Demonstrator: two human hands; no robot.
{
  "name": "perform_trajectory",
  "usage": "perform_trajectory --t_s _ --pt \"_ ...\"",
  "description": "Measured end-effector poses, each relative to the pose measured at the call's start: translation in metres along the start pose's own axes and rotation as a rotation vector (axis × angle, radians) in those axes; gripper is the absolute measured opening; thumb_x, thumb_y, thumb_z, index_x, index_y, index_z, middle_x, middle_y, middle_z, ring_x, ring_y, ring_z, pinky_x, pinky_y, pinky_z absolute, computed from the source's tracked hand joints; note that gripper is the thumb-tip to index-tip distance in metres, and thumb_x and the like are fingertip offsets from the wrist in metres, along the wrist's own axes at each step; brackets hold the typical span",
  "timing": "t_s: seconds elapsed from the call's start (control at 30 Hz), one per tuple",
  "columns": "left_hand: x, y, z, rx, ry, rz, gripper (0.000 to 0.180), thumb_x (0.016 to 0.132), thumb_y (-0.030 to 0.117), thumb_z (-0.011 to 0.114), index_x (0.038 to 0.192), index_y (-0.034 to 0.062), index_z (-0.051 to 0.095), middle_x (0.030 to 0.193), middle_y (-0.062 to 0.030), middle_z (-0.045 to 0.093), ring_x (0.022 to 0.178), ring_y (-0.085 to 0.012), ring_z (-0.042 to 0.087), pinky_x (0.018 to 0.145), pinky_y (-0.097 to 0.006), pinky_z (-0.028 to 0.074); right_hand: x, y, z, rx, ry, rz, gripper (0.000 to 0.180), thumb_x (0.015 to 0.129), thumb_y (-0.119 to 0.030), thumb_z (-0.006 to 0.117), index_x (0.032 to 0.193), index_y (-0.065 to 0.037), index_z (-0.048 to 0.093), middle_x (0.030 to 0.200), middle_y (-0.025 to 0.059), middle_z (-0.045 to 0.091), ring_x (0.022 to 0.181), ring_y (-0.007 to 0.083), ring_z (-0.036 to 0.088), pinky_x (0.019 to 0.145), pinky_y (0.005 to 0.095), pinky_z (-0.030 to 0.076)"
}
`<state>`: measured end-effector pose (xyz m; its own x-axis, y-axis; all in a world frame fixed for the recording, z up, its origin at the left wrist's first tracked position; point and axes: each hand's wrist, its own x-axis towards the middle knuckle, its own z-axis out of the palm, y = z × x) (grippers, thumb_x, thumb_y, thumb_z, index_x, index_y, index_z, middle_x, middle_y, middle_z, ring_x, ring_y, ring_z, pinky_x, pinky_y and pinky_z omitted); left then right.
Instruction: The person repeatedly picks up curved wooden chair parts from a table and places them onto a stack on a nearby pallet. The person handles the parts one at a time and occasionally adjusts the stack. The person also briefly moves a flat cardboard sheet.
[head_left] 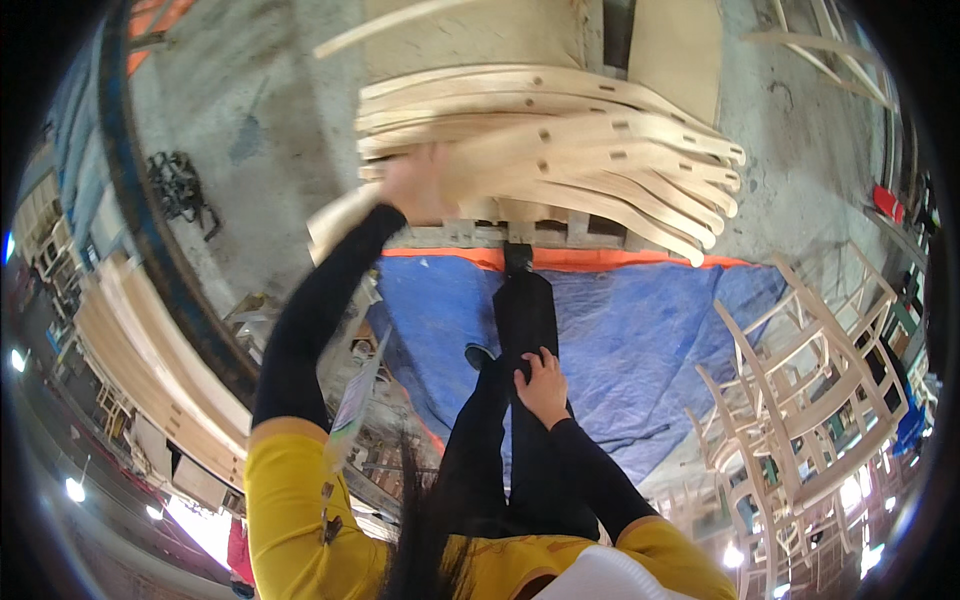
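Note:
My left hand [420,186], smeared by motion, grips a pale curved wooden piece [500,160] near its left part. That piece is blurred too and lies slantwise over a stack of similar curved wooden pieces [450,87], which have small slots and holes cut in them and rounded right ends. My right hand [543,388] rests on my black-clad knee with its fingers apart, holding nothing. The left hand's fingertips are too blurred to make out.
Under the stack is a slatted wooden pallet [580,232]. A blue tarp [630,340] with an orange edge covers the floor before me. Pale wooden chair frames [820,400] stand at the right, more curved pieces [150,340] at the left. A dark tangled bundle [182,190] lies beyond.

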<state>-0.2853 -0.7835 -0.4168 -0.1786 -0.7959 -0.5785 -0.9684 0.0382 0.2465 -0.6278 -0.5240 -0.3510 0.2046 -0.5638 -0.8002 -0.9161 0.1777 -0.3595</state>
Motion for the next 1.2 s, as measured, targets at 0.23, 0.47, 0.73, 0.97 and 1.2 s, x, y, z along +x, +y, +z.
perform_trajectory --t_s 0.23,0.47,0.73,0.97,1.2 --pt "-0.261 0.128 -0.070 -0.341 -0.192 -0.524 0.072 0.049 0.045 0.080 0.097 -0.0021 0.055 0.088 -0.0161 0.065 0.078 -0.0351 0.067 0.067 -0.044 0.056 0.010 -0.024 -0.026 1.648 -0.238 0.391 0.073 0.096 -0.064 0.035 0.137 -0.005 0.044 0.129 0.0113 0.058 0.119 0.0255 0.055 0.100 0.0448 0.042" --pt "-0.529 0.158 -0.086 -0.486 -0.028 -0.622 0.081 0.056 0.054 0.079 0.110 0.0022 0.050 0.096 -0.0192 0.064 0.086 -0.0361 0.066 0.073 -0.046 0.054 -0.054 -0.154 -0.051 1.941 -0.454 0.165 0.081 0.084 -0.079 0.037 0.140 -0.020 0.047 0.138 0.0045 0.053 0.126 0.0295 0.050 0.103 0.0520 0.043" --pt "-0.695 0.187 -0.065 -0.690 0.228 -0.862 0.077 0.057 0.051 0.078 0.107 -0.0007 0.050 0.097 -0.0230 0.062 0.088 -0.0385 0.064 0.078 -0.046 0.052 -0.115 -0.237 0.001 1.634 -0.778 0.124 0.085 0.082 -0.083 0.035 0.140 -0.021 0.047 0.139 0.0060 0.051 0.125 0.0308 0.050 0.102 0.0532 0.041" --pt "-0.788 0.192 -0.013 -0.728 0.641 -0.982 0.070 0.057 0.047 0.076 0.102 0.0001 0.049 0.095 -0.0227 0.061 0.092 -0.0394 0.063 0.078 -0.047 0.051 -0.177 -0.344 0.032 1.433 -0.852 -0.153 0.081 0.088 -0.076 0.034 0.145 -0.019 0.041 0.148 0.0075 0.042 0.135 0.0323 0.040 0.111 0.0528 0.031" --pt "-0.829 0.148 0.030 -0.950 0.702 -1.210 0.093 0.052 0.038 0.082 0.131 0.0042 0.047 0.110 -0.0261 0.063 0.103 -0.0435 0.060 0.090 -0.047 0.049 -0.228 -0.441 0.093 1.495 -1.244 -0.214 0.073 0.092 -0.062 0.043 0.144 -0.010 0.040 0.148 0.0126 0.041 0.134 0.0315 0.039 0.115 0.0494 0.025"
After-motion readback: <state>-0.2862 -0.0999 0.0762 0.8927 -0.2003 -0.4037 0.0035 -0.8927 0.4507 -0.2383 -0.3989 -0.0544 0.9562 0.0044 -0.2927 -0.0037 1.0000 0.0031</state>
